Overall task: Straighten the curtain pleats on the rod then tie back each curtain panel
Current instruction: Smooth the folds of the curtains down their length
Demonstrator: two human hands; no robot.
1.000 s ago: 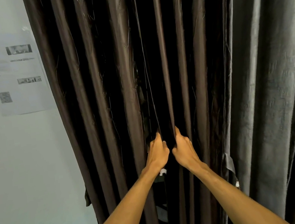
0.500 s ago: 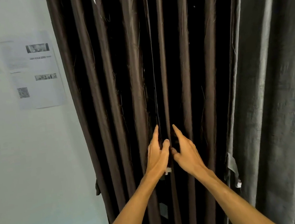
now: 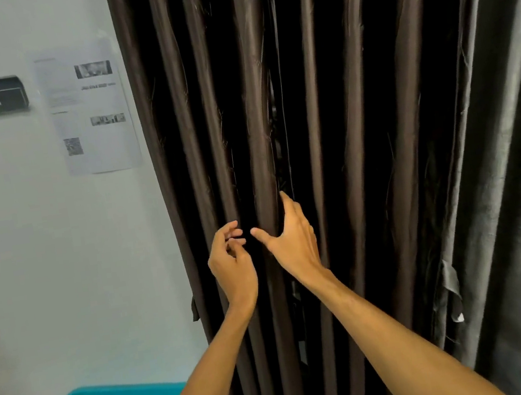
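Spread wide, right hand [image 3: 294, 242] straddles a brown curtain pleat [image 3: 259, 150], thumb in front, fingers tucked into the fold. Left hand [image 3: 232, 268] hovers just beside it, loosely curled, holding nothing.

The brown curtain [image 3: 358, 116] hangs full length through the middle, 12 down to 6 o'clock. It's shiny fabric bunched into tall narrow pleats [image 3: 256, 131] with deep dark gaps between, mostly vertical but kinda wavy and uneven. The grey curtain [image 3: 515, 161] is over at 3 o'clock, matte and crinkly with looser folds, right up against the brown one. A fabric strap [image 3: 451, 287] dangles slack around 4 o'clock where they meet.
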